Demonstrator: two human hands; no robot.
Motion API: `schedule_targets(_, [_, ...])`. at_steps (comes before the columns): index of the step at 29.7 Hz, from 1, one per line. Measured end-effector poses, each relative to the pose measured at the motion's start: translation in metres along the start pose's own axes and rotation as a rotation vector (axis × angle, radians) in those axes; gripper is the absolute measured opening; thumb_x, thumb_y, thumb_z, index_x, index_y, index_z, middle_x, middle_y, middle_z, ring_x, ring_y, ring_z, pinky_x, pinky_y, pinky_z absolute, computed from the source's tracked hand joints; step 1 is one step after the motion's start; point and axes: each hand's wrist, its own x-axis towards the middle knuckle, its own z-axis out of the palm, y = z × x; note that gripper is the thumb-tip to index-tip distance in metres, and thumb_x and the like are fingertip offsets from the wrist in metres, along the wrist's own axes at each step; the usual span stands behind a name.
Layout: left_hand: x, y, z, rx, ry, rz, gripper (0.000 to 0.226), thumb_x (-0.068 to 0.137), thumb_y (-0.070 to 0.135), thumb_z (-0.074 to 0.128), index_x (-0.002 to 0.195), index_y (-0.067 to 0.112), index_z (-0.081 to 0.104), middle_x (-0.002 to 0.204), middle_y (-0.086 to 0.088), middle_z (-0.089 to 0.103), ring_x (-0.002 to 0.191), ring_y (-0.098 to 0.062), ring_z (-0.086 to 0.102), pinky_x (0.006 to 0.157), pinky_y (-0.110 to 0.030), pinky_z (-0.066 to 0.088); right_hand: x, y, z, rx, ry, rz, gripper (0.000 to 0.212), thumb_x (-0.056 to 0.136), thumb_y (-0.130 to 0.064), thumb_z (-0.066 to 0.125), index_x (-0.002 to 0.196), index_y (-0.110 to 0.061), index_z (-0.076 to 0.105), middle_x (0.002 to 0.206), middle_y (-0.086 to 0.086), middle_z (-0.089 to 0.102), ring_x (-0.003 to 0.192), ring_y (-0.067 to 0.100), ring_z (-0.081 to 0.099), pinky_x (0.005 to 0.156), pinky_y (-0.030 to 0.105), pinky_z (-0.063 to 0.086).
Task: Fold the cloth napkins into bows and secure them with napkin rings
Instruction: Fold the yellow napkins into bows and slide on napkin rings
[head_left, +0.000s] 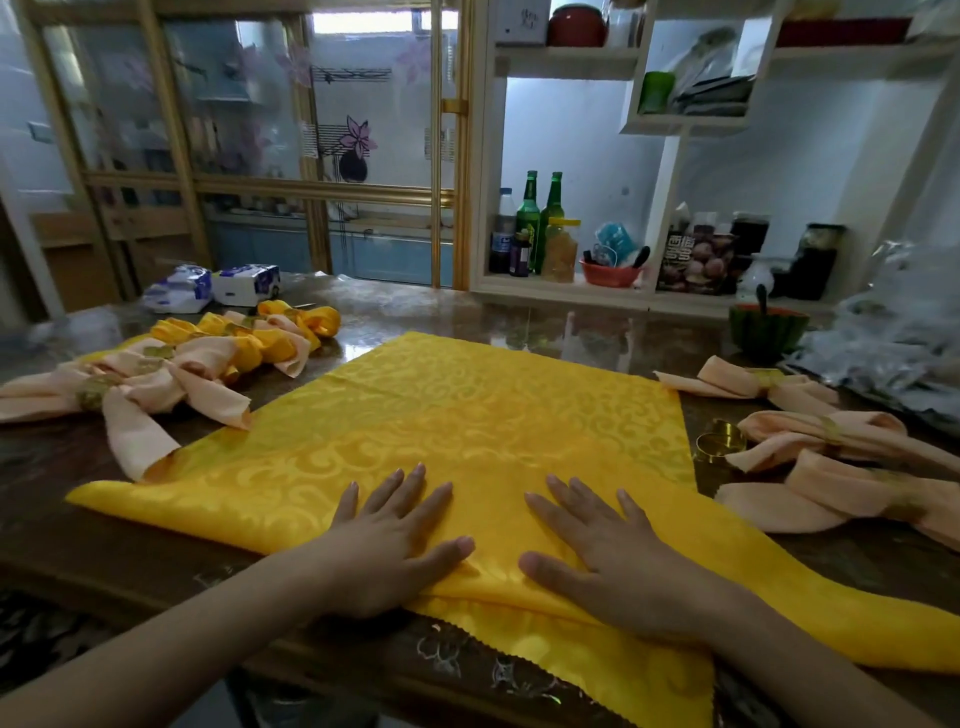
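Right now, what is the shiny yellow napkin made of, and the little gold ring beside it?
The yellow napkin looks like woven satiny fabric, maybe polyester: it has a sheen, a swirly pattern and a zigzag-cut edge. The napkin ring looks like polished gold-coloured metal, since it gleams, though plated plastic is possible.

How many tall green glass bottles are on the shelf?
2. One tall green glass bottle stands on the white shelf; the second stands just right of it. More may be hidden behind other things there.
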Motion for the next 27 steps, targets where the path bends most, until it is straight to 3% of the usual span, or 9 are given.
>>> schedule_targets(3, [0.007,0.000,0.000,0.029,0.066,0.015,0.074,0.088,0.069,0.015,0.147,0.035,-0.013,0.154,0.003,-0.024,0.142,-0.014,-0.022,0.114,-0.046,-0.015,0.008,0.004,0.002,-0.024,0.032,0.004,0.116,0.043,-0.092,-0.014,0.147,-0.040,-0.008,0.155,-0.012,-0.020,0.142,0.007,-0.021,0.114,0.047,-0.016])
schedule_targets(8, [0.012,-0.019,0.001,0.025,0.138,0.006,0.067,0.092,0.063,0.015,0.148,0.034,-0.008,0.156,0.005,-0.019,0.143,-0.011,-0.017,0.116,-0.042,-0.011,0.007,0.012,0.006,-0.060,0.061,0.025,0.128,0.030,-0.094,-0.024,0.145,-0.042,-0.012,0.155,-0.014,-0.021,0.141,0.005,-0.021,0.115,0.045,-0.014])
schedule_targets(16, [-0.037,-0.149,-0.006,0.057,0.217,-0.241,0.052,0.101,0.040,0.014,0.149,0.028,-0.003,0.158,-0.001,-0.010,0.144,-0.013,-0.011,0.116,-0.035,-0.004,0.007,0.001,0.005,-0.075,0.071,0.013,0.129,0.029,-0.095,-0.024,0.146,-0.043,-0.008,0.155,-0.015,-0.017,0.142,0.004,-0.016,0.115,0.042,-0.012])
schedule_targets(17, [-0.039,-0.150,-0.009,0.161,0.266,-0.258,0.052,0.102,0.037,0.018,0.150,0.026,-0.002,0.158,-0.002,-0.007,0.145,-0.015,-0.009,0.116,-0.035,-0.004,0.008,0.000,0.006,-0.065,0.069,0.014,0.129,0.029,-0.095,-0.024,0.146,-0.042,-0.007,0.155,-0.014,-0.017,0.142,0.004,-0.016,0.115,0.042,-0.012])
schedule_targets(20, [-0.042,-0.127,-0.019,0.426,0.623,-0.248,0.065,0.094,0.012,0.044,0.150,0.015,0.012,0.157,-0.012,0.008,0.146,-0.025,0.005,0.117,-0.039,0.002,0.007,-0.002,0.005,-0.070,0.062,0.018,0.130,0.030,-0.095,-0.023,0.147,-0.041,-0.005,0.157,-0.012,-0.015,0.143,0.006,-0.015,0.115,0.043,-0.013])
schedule_targets(21, [-0.040,-0.109,-0.022,0.403,0.716,-0.229,0.065,0.091,0.006,0.046,0.149,0.013,0.019,0.156,-0.013,0.014,0.145,-0.026,0.009,0.117,-0.039,0.006,0.005,-0.004,0.002,-0.085,0.055,0.013,0.126,0.036,-0.095,-0.022,0.148,-0.039,-0.003,0.157,-0.010,-0.014,0.144,0.008,-0.015,0.115,0.044,-0.014])
schedule_targets(23, [-0.033,-0.061,-0.026,0.258,0.755,-0.126,0.051,0.097,0.012,0.039,0.147,0.013,0.027,0.155,-0.009,0.021,0.145,-0.021,0.014,0.117,-0.036,0.009,0.000,-0.011,-0.002,-0.175,0.103,0.009,0.098,0.069,-0.084,-0.006,0.151,-0.032,0.003,0.159,-0.004,-0.008,0.145,0.012,-0.012,0.116,0.041,-0.012])
schedule_targets(25, [-0.018,-0.009,-0.020,0.058,0.637,0.046,0.045,0.102,0.026,0.031,0.146,0.017,0.028,0.156,-0.002,0.021,0.145,-0.014,0.010,0.116,-0.034,0.005,-0.001,-0.025,-0.006,-0.211,0.186,-0.016,0.064,0.096,-0.056,0.017,0.151,-0.024,0.011,0.159,0.001,-0.001,0.146,0.014,-0.005,0.117,0.035,-0.005])
schedule_targets(27, [-0.006,0.029,-0.006,-0.062,0.438,0.134,0.048,0.102,0.033,0.025,0.148,0.018,0.021,0.157,0.000,0.013,0.145,-0.012,0.002,0.116,-0.035,-0.002,0.003,-0.040,-0.001,-0.128,0.180,-0.092,0.052,0.102,-0.039,0.024,0.151,-0.020,0.016,0.159,0.003,0.006,0.146,0.016,0.001,0.116,0.034,0.001])
